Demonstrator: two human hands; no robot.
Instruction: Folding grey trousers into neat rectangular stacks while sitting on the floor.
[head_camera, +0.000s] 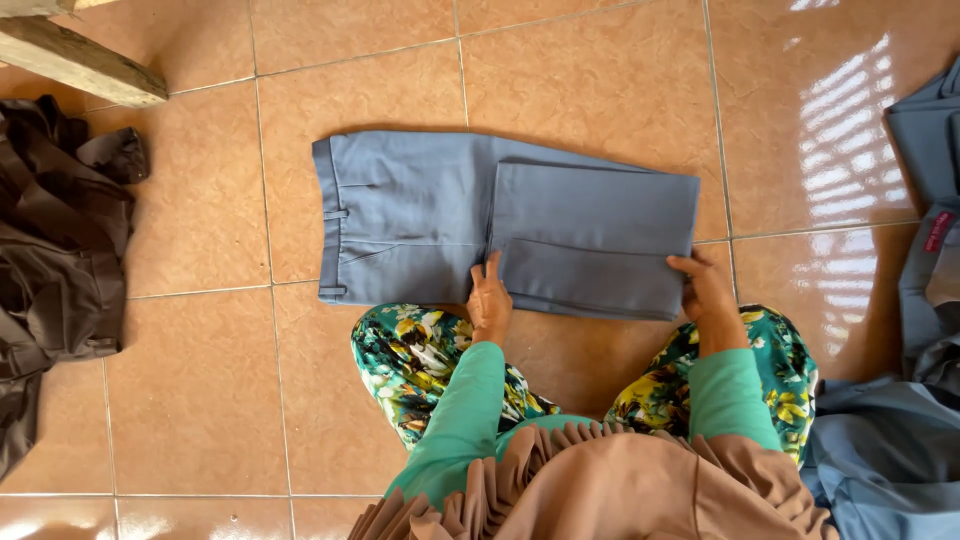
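Note:
A pair of grey-blue trousers (420, 215) lies flat on the tiled floor in front of my knees, waistband to the left, the legs folded back over themselves on the right. My left hand (489, 300) rests flat on the near edge of the trousers at the end of the folded layer. My right hand (708, 292) grips the right folded edge near its front corner, thumb on top. I kneel in floral green trousers (415, 360) with teal sleeves.
A heap of dark brown clothing (55, 250) lies at the left. More grey-blue garments (900, 440) are piled at the right, reaching the far right edge. A wooden beam (80, 62) crosses the upper left corner.

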